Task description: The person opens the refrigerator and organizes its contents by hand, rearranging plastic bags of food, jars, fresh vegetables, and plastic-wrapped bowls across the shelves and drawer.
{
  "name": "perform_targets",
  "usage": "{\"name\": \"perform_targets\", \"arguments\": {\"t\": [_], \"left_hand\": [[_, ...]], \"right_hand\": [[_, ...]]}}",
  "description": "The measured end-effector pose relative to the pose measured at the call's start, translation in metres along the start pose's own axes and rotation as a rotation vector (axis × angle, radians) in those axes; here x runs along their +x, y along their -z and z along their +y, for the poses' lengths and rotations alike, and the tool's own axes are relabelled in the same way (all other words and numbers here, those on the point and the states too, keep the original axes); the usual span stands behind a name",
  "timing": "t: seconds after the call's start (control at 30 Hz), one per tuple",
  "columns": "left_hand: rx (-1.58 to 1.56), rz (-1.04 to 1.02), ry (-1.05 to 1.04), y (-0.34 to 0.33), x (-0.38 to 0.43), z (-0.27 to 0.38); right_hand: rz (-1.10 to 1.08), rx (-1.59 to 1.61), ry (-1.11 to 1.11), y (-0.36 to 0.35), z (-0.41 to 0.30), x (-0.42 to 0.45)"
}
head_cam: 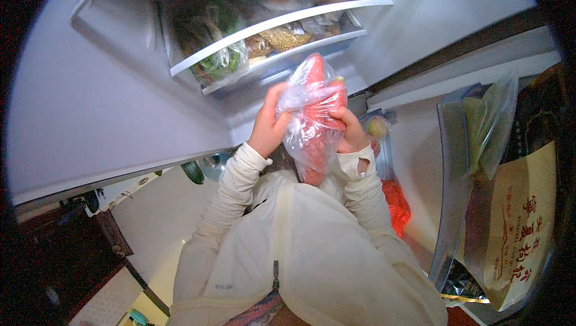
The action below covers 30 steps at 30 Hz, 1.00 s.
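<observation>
A clear plastic bag (294, 134) of carrots (315, 123) is held up in front of my chest, before an open refrigerator. My left hand (269, 123) grips the bag's left side, thumb on the film and the other fingers partly behind it. On the right side, my right hand (352, 131) holds the bag with its thumb against a carrot. The film is crumpled and shiny, and it blurs the carrots' outlines. Just beyond the bag, the refrigerator's clear drawer (276, 58) contains bagged green vegetables (220, 62) and a bag of pale yellow beans or grains (285, 38).
On the right, the open refrigerator door's bin (452, 177) holds a large package (508, 218) bearing writing. A red plastic bag (396, 209) lies beside my right forearm, below a yellowish-green round fruit or vegetable (377, 127). At lower left are a cucumber (192, 172) and tiled floor (157, 209).
</observation>
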State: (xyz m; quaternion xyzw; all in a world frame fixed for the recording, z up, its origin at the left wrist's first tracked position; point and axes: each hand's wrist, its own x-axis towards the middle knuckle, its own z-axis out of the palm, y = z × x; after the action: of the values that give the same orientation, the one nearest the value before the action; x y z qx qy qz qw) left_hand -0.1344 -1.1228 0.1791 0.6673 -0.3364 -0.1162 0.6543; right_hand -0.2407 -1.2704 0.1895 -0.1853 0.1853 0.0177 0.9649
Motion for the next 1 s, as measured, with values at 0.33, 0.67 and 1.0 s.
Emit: {"name": "perform_targets", "arguments": {"t": [0.33,0.67,1.0], "left_hand": [[0.615,0.183,-0.229,-0.005,0.002,0.013],[0.993,-0.107,-0.35,0.009,0.015,0.025],[0.719,0.086,-0.1,0.021,0.001,0.065]], "right_hand": [[0.035,-0.003,0.082,-0.005,0.008,-0.004],[0.085,-0.178,0.188,-0.013,0.009,-0.003],[0.091,-0.059,0.132,0.008,0.002,-0.006]]}}
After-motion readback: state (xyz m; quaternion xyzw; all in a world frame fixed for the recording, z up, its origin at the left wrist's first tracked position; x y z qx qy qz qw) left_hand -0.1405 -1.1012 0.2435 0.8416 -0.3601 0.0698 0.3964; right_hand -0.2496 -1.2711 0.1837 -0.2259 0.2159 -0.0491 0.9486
